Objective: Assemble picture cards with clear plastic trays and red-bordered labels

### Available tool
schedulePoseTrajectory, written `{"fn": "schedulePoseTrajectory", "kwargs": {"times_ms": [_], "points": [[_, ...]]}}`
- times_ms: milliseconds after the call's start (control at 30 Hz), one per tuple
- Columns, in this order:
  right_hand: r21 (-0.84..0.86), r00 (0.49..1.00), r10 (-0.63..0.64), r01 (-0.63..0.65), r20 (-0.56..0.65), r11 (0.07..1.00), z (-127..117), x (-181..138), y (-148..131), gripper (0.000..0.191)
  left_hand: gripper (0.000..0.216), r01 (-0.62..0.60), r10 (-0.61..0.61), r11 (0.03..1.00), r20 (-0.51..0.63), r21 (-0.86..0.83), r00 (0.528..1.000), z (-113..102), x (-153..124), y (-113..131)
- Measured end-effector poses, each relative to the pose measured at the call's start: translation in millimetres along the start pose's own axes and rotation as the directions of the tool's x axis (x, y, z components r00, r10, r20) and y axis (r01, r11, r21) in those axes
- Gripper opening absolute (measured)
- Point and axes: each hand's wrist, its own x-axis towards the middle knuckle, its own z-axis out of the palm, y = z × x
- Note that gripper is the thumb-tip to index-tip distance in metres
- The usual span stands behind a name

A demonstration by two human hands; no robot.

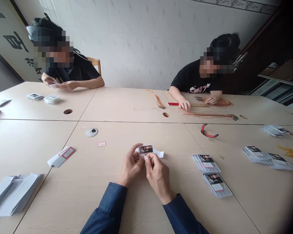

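Note:
My left hand (131, 165) grips a small card (146, 149) by its left side, thumb in front and fingers behind. The card has a dark printed top with pale lettering. My right hand (158, 173) pinches its lower right edge between thumb and forefinger, covering that part. Behind the card a strip of white paper (159, 153) sticks out to the right; whether it is held or lies on the table I cannot tell. Right of my hands lie two stacks of similar cards in clear sleeves, a farther stack (206, 163) and a nearer stack (217, 185).
White paper strips (19, 195) are piled at left, with folded strips (61, 156) beyond. A red-bordered sticker (102, 144), metal cap (91, 132) and red-handled tool (208, 131) lie ahead. More sleeved cards (256, 154) sit far right. Across the table, one person (70, 70) handles cards, another (197, 76) orange cords.

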Motion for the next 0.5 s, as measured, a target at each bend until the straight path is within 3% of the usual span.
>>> {"fn": "schedulePoseTrajectory", "kwargs": {"times_ms": [300,500], "points": [[0.034,0.999,-0.043,0.044,-0.02,0.998,-1.2,-1.0,-1.7,0.029,0.05,0.035,-0.03,0.99,0.04,-0.14,0.999,-2.6,2.0,2.5],[0.06,0.995,0.06,-0.055,-0.084,0.997,-4.3,3.0,3.1,0.034,0.057,0.143,-0.115,0.949,0.114,-0.279,0.987,-3.6,-0.1,13.6]]}}
